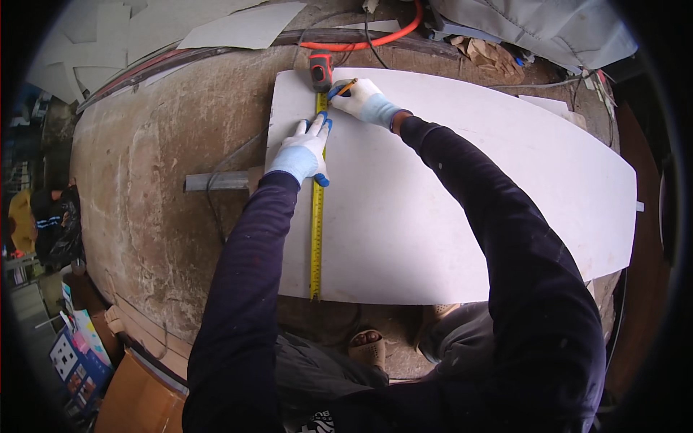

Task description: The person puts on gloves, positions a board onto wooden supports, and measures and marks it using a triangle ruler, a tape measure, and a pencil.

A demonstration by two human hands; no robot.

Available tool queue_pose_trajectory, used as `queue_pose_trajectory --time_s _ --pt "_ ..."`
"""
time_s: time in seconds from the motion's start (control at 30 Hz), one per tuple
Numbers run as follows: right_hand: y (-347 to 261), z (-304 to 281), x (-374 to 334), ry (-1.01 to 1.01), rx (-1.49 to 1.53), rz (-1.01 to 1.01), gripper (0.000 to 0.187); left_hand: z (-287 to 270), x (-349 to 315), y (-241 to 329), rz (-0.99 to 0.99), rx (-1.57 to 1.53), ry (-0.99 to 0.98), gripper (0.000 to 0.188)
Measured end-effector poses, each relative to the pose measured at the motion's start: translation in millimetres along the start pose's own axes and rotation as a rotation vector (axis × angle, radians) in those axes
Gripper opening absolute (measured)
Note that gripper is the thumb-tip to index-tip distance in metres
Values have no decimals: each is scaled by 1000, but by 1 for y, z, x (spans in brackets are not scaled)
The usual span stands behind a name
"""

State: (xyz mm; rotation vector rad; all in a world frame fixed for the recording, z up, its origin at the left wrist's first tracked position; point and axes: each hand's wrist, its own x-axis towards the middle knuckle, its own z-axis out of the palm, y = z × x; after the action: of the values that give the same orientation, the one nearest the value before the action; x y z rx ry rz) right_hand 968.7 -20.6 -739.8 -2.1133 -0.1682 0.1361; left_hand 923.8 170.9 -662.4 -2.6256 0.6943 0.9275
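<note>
A large white sheet (426, 209) lies flat in front of me. Across its left part runs the yellow blade of a tape measure (316, 238), from the near edge up to its red and black case (321, 68) at the far edge. My left hand (303, 150), in a white glove with blue fingertips, lies over the blade with its fingers spread. Close to the case, my gloved right hand (361, 99) grips an orange-yellow pencil (348, 87) beside the blade. The pencil's tip is hidden by the fingers.
Left of the sheet, a grey metal bar (216, 181) lies on the worn brown surface (137, 180). An orange hose (390, 36) and dark cables cross the far side. Crumpled brown paper (493, 59) lies at the far right; a cardboard box (141, 397) stands near left.
</note>
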Motion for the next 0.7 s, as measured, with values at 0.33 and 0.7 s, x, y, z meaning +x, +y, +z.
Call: queue_pose_trajectory --time_s 0.33,0.7 --pt "1 -1 0 -2 5 -40 32 -2 -1 -1 7 18 -24 140" --pt "-3 -4 -1 -23 61 -49 31 -2 0 -1 -1 28 -52 140"
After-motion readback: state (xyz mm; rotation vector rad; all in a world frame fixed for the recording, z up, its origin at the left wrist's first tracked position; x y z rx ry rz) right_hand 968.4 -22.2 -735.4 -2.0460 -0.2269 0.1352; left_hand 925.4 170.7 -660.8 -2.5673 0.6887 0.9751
